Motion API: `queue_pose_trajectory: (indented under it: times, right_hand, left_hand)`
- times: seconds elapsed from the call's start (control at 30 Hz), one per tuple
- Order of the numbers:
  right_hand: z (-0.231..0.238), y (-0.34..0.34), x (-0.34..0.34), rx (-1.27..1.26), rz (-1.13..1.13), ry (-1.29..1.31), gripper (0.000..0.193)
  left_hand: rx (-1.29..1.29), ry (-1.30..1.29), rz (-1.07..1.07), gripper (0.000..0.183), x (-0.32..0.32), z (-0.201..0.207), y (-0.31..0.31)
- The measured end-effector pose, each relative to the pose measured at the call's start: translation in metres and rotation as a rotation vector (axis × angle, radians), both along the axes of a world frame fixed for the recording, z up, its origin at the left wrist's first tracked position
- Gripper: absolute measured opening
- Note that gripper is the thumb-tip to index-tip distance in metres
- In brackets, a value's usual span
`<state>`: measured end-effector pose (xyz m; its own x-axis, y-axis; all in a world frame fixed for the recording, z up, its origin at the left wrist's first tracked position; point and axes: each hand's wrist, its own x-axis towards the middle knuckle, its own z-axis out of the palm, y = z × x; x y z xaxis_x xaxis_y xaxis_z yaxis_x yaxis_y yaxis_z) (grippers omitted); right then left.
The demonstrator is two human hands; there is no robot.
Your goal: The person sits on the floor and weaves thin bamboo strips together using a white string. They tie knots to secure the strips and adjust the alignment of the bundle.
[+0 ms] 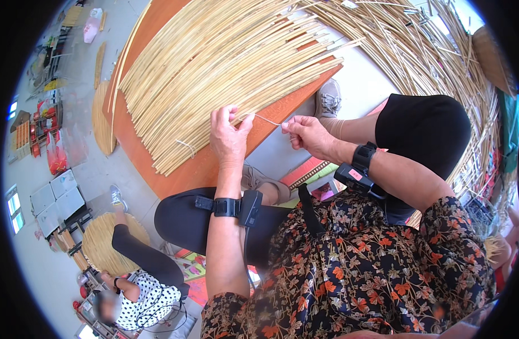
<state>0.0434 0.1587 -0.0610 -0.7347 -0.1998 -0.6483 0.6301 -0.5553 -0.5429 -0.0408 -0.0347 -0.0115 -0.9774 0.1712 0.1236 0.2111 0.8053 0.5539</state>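
A fan of pale bamboo strips (225, 62) lies across an orange-brown board (197, 166). My left hand (228, 135) presses on the near edge of the strips and pinches one end of a thin pale cord (267, 119). My right hand (306, 134) grips the other end of that cord, just off the board's edge, so the cord runs taut between both hands. A black band with a small device sits on each wrist.
Loose bamboo strips (440, 62) pile up at the right. Another person (138, 282) sits at the lower left beside a round woven mat (104, 243). More round mats (101, 118) lean at the left. My knees and grey shoes are below the board.
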Motion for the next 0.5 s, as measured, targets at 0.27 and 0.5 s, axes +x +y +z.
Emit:
queue_pose_trajectory:
  times: [0.27, 0.5]
  right_hand:
    - [0.001, 0.025, -0.007, -0.168, -0.252, -0.069, 0.018]
    - [0.004, 0.039, -0.013, -0.157, -0.43, -0.105, 0.019]
  left_hand:
    - [-0.049, -0.041, 0.025, 0.038, -0.001, 0.001, -0.001]
    - [-0.063, -0.006, 0.021, 0.038, -0.002, -0.003, -0.002]
